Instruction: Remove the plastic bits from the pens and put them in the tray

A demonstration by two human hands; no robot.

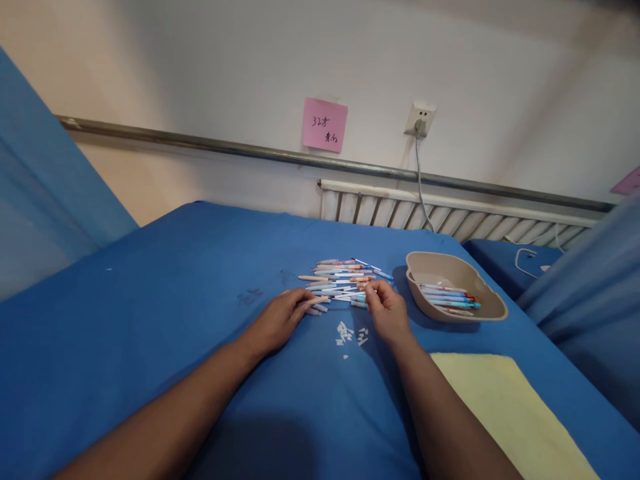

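Observation:
A loose pile of several coloured pens (343, 277) lies on a blue-covered table (200, 280). My left hand (280, 320) rests flat on the cloth at the pile's left end, fingers stretched out and touching the nearest pens. My right hand (386, 308) sits at the pile's right end with its fingers pinched together on a pen at the pile's edge. Several small white caps or bits (350, 333) lie on the cloth between my two hands.
A beige tray (453, 267) holding several pens (450, 299) stands right of the pile. A yellow cloth (505, 407) lies at the near right. Behind are a wall rail, a radiator (450, 217), a socket with cable (419, 120) and a pink note (325, 125).

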